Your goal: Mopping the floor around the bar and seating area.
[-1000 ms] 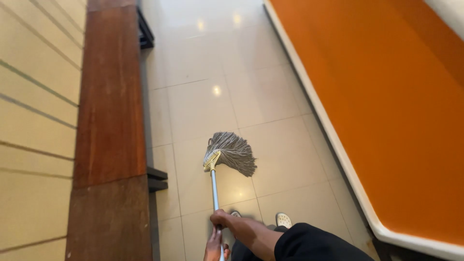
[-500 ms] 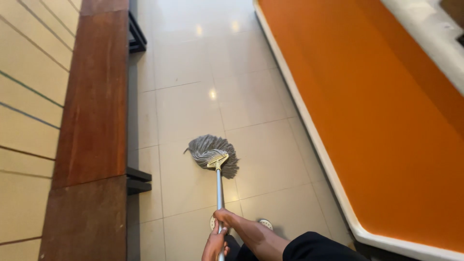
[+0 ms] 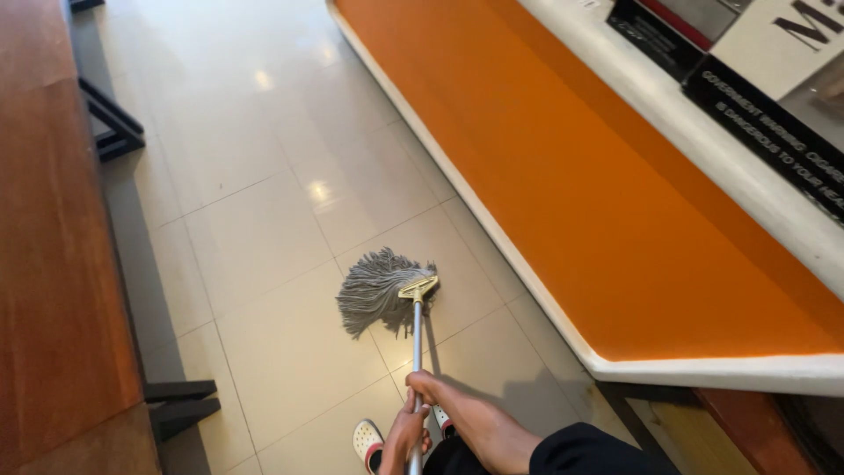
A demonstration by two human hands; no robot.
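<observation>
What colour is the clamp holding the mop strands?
Yellow clamp above grey strands, seen in the head view.

A grey string mop [image 3: 380,295] we held by its thin metal handle [image 3: 417,352], yellow clamp [image 3: 417,288] joining head to handle, strands fanned out to the left, lying flat on the pale tiled floor [image 3: 255,237], handle tilted back toward us

We see our right hand [image 3: 435,396] and left hand [image 3: 403,433] wrapped around a metal mop handle [image 3: 417,339]. Its grey string head [image 3: 376,291] lies on the pale tiled floor [image 3: 255,220], between an orange counter front [image 3: 598,193] and a wooden bench [image 3: 53,264].
</observation>
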